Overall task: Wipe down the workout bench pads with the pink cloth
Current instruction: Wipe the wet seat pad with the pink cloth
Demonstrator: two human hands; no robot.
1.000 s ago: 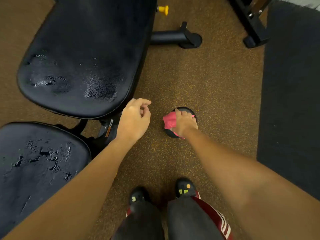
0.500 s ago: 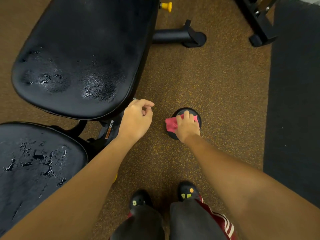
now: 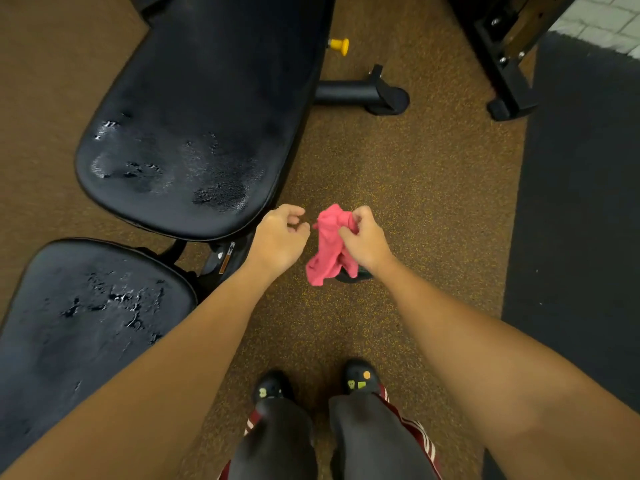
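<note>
The pink cloth (image 3: 329, 247) hangs crumpled in the air above the floor, gripped at its top by my right hand (image 3: 365, 242). Just left of it, my left hand (image 3: 280, 235) hovers with fingers loosely curled and holds nothing. The long black back pad (image 3: 207, 116) of the workout bench stretches from the upper middle to the left of my hands, with wet streaks near its close end. The black seat pad (image 3: 79, 323) lies at lower left, also spotted with wet patches.
A black round foot (image 3: 353, 275) sits on the brown speckled floor under the cloth. The bench's crossbar foot (image 3: 363, 93) and a yellow knob (image 3: 339, 45) are behind. A black rack base (image 3: 509, 64) stands upper right, a dark mat (image 3: 581, 202) along the right. My shoes (image 3: 358, 379) are below.
My right hand has lifted the pink cloth off the round black foot on the floor, and it now hangs free. My left hand stayed beside it.
</note>
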